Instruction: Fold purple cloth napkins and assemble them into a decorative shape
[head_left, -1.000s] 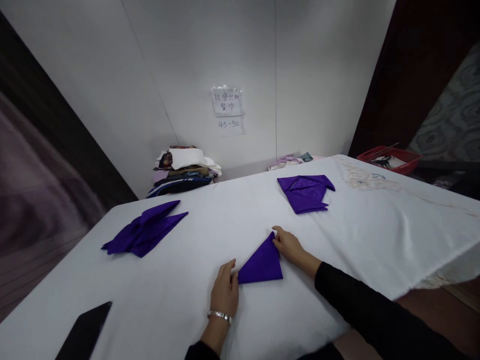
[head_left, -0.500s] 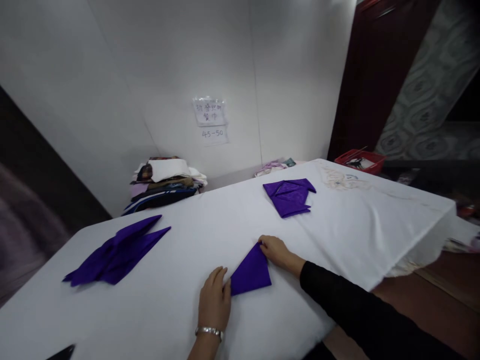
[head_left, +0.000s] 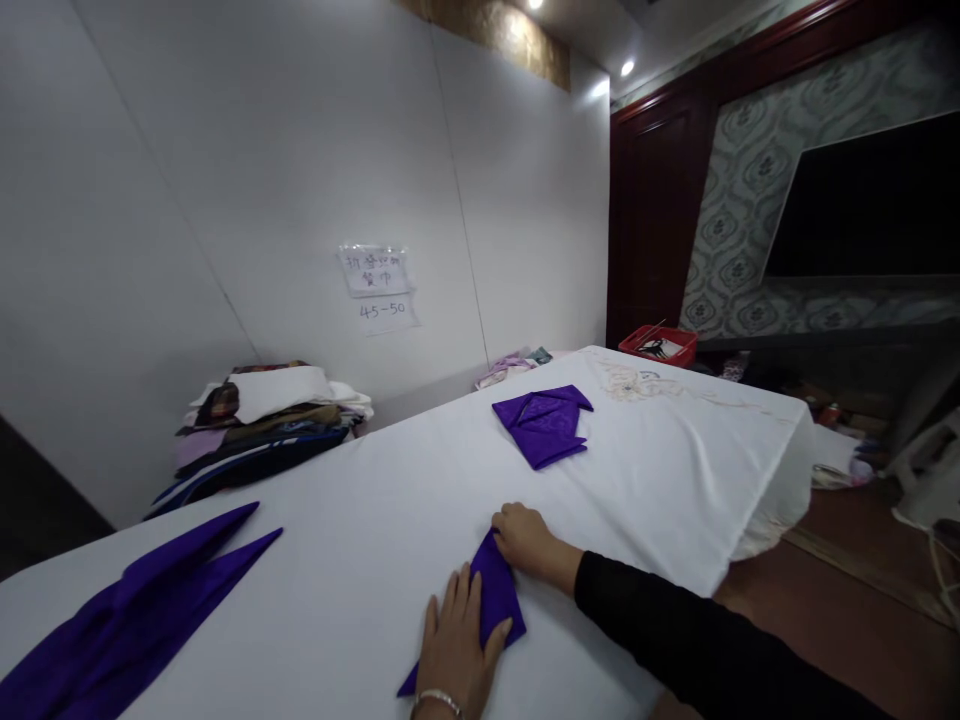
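Observation:
A folded purple cloth napkin (head_left: pixel 498 592) lies on the white tablecloth (head_left: pixel 360 580) in front of me. My left hand (head_left: pixel 457 640) rests flat over its left side, fingers spread, hiding part of it; a pointed end shows past the wrist. At the upper corner, the curled fingers of my right hand (head_left: pixel 526 543) pinch the cloth. Farther back lies another folded purple napkin (head_left: pixel 541 428) with two points toward the right. On the left a long purple napkin (head_left: pixel 142 612) has two long tips pointing up and right.
A pile of folded clothes (head_left: pixel 270 430) stands against the wall behind the table, below a paper sign (head_left: pixel 379 285). Past the far right end of the table is a red basket (head_left: pixel 660 345). The tablecloth hangs over the right edge.
My left hand has moved from beside the napkin onto it. A pointed end now sticks out at the napkin's lower left. The view has tilted up and turned right.

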